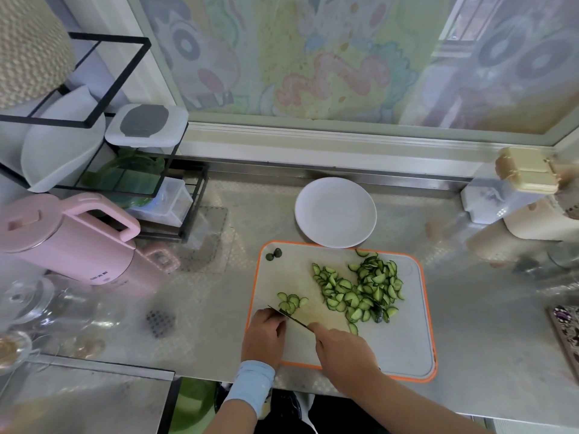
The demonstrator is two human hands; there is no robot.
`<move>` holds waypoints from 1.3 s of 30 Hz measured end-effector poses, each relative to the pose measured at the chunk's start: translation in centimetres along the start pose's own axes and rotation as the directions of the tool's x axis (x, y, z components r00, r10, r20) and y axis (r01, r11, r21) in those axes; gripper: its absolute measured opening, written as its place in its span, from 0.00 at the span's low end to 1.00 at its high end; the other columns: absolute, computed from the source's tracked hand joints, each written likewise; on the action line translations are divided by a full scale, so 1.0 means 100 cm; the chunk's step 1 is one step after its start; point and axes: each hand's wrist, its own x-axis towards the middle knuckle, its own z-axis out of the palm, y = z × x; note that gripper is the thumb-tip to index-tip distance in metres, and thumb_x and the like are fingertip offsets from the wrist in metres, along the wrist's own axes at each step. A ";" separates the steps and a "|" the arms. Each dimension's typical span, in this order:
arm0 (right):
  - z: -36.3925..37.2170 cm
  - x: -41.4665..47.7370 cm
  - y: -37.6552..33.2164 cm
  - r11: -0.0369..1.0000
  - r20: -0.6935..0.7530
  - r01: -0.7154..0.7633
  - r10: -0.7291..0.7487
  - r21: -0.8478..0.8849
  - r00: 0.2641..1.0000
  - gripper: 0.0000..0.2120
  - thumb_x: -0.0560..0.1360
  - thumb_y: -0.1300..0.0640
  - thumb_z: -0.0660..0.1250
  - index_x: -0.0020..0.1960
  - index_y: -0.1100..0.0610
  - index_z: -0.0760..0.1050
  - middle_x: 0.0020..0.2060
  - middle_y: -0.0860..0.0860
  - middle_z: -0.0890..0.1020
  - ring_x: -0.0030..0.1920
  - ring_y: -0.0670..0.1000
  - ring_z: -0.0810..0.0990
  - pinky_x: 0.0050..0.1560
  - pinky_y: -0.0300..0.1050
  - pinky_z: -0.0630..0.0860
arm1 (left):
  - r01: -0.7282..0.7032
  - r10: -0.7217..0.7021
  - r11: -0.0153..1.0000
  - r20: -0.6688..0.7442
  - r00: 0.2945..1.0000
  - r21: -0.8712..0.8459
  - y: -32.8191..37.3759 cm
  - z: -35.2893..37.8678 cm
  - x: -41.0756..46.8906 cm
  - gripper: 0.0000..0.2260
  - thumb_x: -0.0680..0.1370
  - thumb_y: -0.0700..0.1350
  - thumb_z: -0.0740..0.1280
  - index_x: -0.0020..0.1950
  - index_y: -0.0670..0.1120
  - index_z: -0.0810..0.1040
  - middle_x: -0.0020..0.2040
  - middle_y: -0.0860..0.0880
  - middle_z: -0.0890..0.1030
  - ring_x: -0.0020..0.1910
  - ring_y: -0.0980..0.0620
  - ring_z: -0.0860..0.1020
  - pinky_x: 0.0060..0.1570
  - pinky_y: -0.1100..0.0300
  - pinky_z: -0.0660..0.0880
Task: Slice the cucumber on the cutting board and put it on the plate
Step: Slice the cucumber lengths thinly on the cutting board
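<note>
A grey cutting board with an orange rim lies on the steel counter. A large heap of half-moon cucumber slices covers its far right part. A few fresh slices lie by the knife blade. My right hand grips the knife handle, index finger along the spine. My left hand sits curled at the blade's left side; any cucumber piece under its fingers is hidden. Two cucumber ends rest at the board's far left corner. The white plate stands bare just behind the board.
A pink kettle stands at the left, with a black wire rack of containers behind it. Glassware sits at the near left. Beige and white containers line the right side. A window wall runs along the back.
</note>
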 end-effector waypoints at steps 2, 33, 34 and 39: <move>0.001 0.000 0.001 1.000 -0.003 -0.005 0.005 0.013 1.000 0.18 0.82 0.55 0.51 0.71 0.47 0.63 0.43 0.51 0.80 0.42 0.56 0.79 0.41 0.50 0.74 | 0.009 -0.009 1.000 0.005 1.000 -0.001 0.001 -0.001 0.000 0.09 0.65 0.34 0.75 0.40 0.46 0.84 0.41 0.49 0.81 0.41 0.49 0.78 0.41 0.66 0.70; -0.001 0.000 -0.009 0.999 -0.020 -0.032 0.033 0.038 0.999 0.17 0.83 0.54 0.50 0.71 0.46 0.64 0.42 0.52 0.80 0.42 0.57 0.79 0.40 0.50 0.73 | 0.018 -0.019 1.000 0.086 0.996 0.009 0.004 -0.010 0.000 0.07 0.71 0.37 0.71 0.45 0.48 0.84 0.45 0.49 0.82 0.45 0.48 0.79 0.43 0.64 0.70; 0.000 0.001 -0.009 0.999 -0.019 -0.037 0.038 0.038 0.999 0.17 0.82 0.55 0.50 0.70 0.46 0.64 0.42 0.52 0.80 0.42 0.57 0.79 0.40 0.50 0.73 | 0.025 -0.026 1.000 0.100 0.995 0.012 0.005 -0.010 0.000 0.07 0.72 0.38 0.70 0.46 0.48 0.84 0.46 0.49 0.81 0.47 0.49 0.78 0.44 0.64 0.70; 0.004 0.016 -0.021 0.998 -0.011 -0.054 0.055 0.024 0.998 0.16 0.82 0.56 0.51 0.68 0.47 0.65 0.42 0.53 0.81 0.43 0.58 0.79 0.36 0.47 0.67 | 0.000 -0.004 1.000 0.127 0.992 0.031 0.000 -0.009 0.001 0.06 0.73 0.39 0.71 0.46 0.48 0.84 0.48 0.50 0.81 0.51 0.49 0.77 0.45 0.63 0.72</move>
